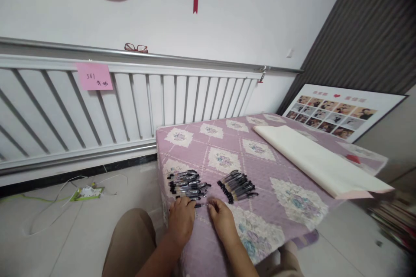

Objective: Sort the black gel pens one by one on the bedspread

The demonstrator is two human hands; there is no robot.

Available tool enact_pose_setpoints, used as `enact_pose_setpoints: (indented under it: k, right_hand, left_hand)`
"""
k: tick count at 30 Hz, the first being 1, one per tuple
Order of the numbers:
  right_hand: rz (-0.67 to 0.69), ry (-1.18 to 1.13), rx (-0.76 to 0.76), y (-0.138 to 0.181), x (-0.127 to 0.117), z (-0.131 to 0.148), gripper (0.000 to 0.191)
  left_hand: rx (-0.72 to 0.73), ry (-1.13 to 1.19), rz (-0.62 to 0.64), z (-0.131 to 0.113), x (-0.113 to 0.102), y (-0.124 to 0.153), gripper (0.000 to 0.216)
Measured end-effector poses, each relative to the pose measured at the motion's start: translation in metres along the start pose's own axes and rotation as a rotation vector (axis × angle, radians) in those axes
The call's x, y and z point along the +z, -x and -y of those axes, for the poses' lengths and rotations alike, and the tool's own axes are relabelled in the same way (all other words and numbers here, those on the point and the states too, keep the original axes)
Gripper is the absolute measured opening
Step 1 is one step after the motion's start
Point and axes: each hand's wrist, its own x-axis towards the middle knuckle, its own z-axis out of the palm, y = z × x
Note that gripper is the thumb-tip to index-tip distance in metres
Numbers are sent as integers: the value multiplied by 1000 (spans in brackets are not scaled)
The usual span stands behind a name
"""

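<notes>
A pen (202, 204) with a dark grip and clear tip lies crosswise between my two hands, low over the table's near end. My left hand (182, 221) is closed on its left end, fingers curled. The fingers of my right hand (223, 221) pinch at the pen's other end, partly hiding it. Just beyond my left hand lies a loose group of black and clear pens (186, 186), roughly side by side. A second group of similar pens (238, 186), set in a slanting row, rests farther right, beyond my right hand.
A purple floral cloth (224, 138) covers the table. A rolled cream sheet (305, 156) lies on its right part, near a photo board (331, 112). Behind stands a white radiator (169, 99) with a pink note (95, 76). A power strip (87, 193) with cables sits on the floor.
</notes>
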Motion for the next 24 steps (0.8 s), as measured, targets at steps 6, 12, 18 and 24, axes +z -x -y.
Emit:
enact_pose_setpoints:
  k: [6,12,18,24]
  right_hand:
    - [27,64,-28,-3,1,0,15]
    - [53,89,-56,-1,3,1,17]
    - [70,80,-78,3,5,3,17]
    - [23,20,-83,6,2,3,21]
  left_hand:
    - [-2,-11,19,0,-1,0,29]
    - [1,4,24,-1,-2,1,30]
    - [40,2,-5,-1,0,1,25]
    - [85,4,-17,-1,1,0,23]
